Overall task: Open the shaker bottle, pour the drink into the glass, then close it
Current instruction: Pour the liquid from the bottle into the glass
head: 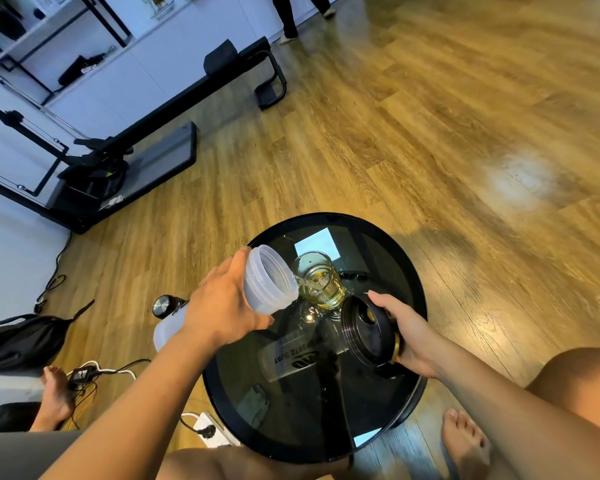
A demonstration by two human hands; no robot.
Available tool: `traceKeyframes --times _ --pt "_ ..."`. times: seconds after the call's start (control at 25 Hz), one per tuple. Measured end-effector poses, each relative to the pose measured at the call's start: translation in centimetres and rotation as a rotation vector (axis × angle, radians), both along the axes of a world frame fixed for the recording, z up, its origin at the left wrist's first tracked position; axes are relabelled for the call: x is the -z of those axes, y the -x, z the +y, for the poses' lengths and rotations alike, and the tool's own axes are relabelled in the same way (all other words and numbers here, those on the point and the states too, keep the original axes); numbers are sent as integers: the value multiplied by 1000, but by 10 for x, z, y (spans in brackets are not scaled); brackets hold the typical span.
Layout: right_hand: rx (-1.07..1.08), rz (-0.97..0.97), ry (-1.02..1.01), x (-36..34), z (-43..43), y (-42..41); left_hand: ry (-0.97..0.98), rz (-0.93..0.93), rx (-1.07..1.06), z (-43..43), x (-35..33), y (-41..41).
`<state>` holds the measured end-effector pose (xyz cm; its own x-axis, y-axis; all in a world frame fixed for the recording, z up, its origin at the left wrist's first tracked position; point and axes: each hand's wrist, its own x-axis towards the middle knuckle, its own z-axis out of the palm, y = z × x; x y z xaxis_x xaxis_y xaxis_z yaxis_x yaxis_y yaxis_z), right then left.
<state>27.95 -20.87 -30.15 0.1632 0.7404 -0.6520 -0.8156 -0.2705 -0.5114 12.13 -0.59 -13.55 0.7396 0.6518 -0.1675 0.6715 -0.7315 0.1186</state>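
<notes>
My left hand (222, 306) grips the translucent shaker bottle (269, 280), tipped so its open mouth points right over the glass (321, 282). A thin stream of yellow drink runs from the bottle's rim into the glass, which stands upright on the round black glass table (388, 251) and is partly filled with yellow liquid. My right hand (409, 336) holds the black screw lid (368, 330) with a gold ring just right of the glass, low over the table. The bottle's base is hidden behind my left forearm.
A dark flask (167, 304) stands on the floor left of the table. Cables and a white power strip (205, 427) lie near my feet. A black bag (21, 341) sits at the left. Black exercise equipment (136, 150) runs along the wall; a person stands far back.
</notes>
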Motion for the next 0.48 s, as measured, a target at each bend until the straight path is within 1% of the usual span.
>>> traceKeyframes --times 0.48 --pt "12 -11 -3 4 0 0 -31 2 28 2 0 -1"
